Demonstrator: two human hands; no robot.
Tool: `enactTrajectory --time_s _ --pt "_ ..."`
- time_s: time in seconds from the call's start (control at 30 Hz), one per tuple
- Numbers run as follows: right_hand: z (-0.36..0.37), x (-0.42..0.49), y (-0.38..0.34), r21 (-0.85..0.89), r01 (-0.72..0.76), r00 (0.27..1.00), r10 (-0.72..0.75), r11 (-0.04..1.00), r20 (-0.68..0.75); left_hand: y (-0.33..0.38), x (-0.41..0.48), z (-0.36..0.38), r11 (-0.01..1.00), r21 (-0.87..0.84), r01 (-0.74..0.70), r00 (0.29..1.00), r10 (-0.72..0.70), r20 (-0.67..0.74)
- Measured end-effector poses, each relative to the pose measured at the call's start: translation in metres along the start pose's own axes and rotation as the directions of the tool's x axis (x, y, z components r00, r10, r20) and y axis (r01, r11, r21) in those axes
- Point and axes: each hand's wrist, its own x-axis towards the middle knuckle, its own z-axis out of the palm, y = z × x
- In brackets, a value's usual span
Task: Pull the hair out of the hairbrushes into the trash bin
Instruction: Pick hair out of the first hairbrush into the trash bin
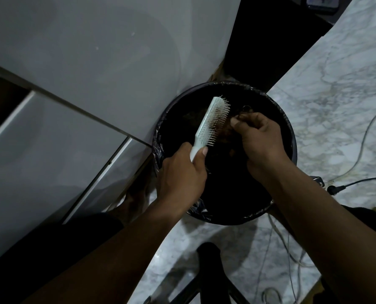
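Hairbrush (212,122) over the black-lined trash bin (290,137), hair coming off.

Bin sits on the marble floor (336,88). Left hand (182,176) has a closed grip on the handle, bristles turned right; right hand (259,137) pinches a brown hair clump (225,130) at the bristles. Best pulled outward along the bristles, staying above the bin so the strands drop inside.

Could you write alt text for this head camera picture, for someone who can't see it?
Seen from above, a person's left hand holds a pale hairbrush by its handle over a round trash bin lined with a black bag, while the right hand pinches a clump of brown hair at the bristles. The bin stands on a marble floor beside white cabinets, with cables trailing nearby.
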Motion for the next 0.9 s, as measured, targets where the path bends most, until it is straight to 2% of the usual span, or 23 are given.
enactTrajectory --time_s 0.1,0.17,0.27,0.33,0.5,0.67,0.8,0.9 --pt "-0.001 0.002 0.000 0.006 -0.051 0.998 0.051 0.999 -0.029 -0.002 0.002 0.001 0.999 -0.004 0.034 0.999 -0.034 0.002" --pt "-0.002 0.003 0.003 -0.039 -0.001 0.999 0.003 0.999 0.053 -0.001 0.002 0.000 0.999 -0.007 0.045 0.999 -0.045 -0.014" --pt "-0.002 0.000 0.008 -0.067 0.091 0.976 -0.076 0.994 0.206 0.003 -0.001 -0.001 1.000 -0.002 -0.016 1.000 0.016 -0.022" --pt "-0.003 -0.001 0.010 -0.054 0.143 0.975 -0.131 0.988 0.179 0.005 -0.003 0.000 0.999 0.005 -0.044 0.999 0.045 -0.014" --pt "-0.005 0.003 0.012 -0.217 0.260 0.965 -0.249 0.941 0.076 0.004 -0.003 0.002 0.998 0.024 -0.059 0.998 0.060 -0.007" --pt "-0.005 0.005 0.006 -0.114 0.192 0.981 -0.186 0.975 0.059 0.002 0.002 0.000 1.000 0.016 -0.007 1.000 0.008 -0.027" --pt "-0.009 0.008 0.002 -0.158 0.159 0.987 -0.152 0.974 0.053 -0.003 0.009 0.000 0.999 0.009 0.054 0.998 -0.053 -0.040" --pt "-0.012 0.011 0.001 -0.258 0.113 0.993 -0.101 0.959 0.061 -0.007 0.012 0.000 0.998 0.002 0.070 0.996 -0.069 -0.048"
